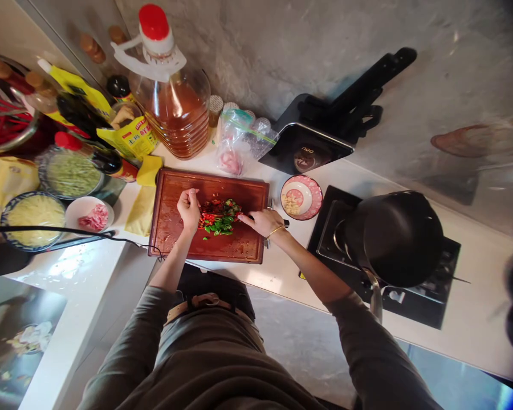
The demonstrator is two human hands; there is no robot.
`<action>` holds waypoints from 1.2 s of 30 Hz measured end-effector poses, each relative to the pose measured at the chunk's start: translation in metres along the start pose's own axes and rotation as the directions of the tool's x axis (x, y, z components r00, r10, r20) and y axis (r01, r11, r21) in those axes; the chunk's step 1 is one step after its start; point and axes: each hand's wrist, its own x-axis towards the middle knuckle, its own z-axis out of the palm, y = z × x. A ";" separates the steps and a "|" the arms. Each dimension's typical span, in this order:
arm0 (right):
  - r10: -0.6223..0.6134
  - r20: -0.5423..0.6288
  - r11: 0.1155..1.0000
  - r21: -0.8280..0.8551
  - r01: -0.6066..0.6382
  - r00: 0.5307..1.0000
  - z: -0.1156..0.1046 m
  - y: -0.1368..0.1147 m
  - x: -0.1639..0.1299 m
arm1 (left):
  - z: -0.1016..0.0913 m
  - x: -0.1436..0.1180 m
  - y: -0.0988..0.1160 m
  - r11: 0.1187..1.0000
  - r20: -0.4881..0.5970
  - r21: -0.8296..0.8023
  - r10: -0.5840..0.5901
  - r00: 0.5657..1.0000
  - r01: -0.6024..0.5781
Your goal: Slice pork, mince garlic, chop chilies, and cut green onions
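Observation:
On a wet wooden cutting board [248, 247] lies a heap of chopped red and green peppers [222, 219]. My right hand [265, 222] grips a kitchen knife; the butt of its black handle [286, 223] sticks out behind the palm. The blade appears nearly edge-on over the peppers and is hard to make out. Just left of the heap, my left hand [189, 210] is closed with curled fingers, and whatever they may hold is hidden. A pink-rimmed bowl [314, 210] with pale chopped bits stands right of the board.
A black wok [399, 239] sits on the gas stove [448, 267] at right. Behind the board are a large oil jug [175, 114], a plastic bag [239, 148] and a knife block [308, 142]. Bowls [32, 219] crowd the left, and a cable [68, 229] crosses there.

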 end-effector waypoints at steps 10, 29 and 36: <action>-0.011 -0.036 0.999 -0.034 0.010 0.999 0.036 0.008 0.014 | -0.002 -0.015 -0.015 0.994 0.060 0.107 -0.005 0.998 -0.001; 0.001 -0.037 0.999 -0.042 -0.002 0.999 0.014 0.025 0.034 | 0.023 0.004 -0.017 0.999 0.051 0.050 0.011 0.999 -0.014; -0.006 -0.046 1.000 -0.011 0.006 0.999 0.001 0.021 0.020 | 0.018 0.011 -0.001 0.997 0.055 0.038 0.060 0.997 -0.062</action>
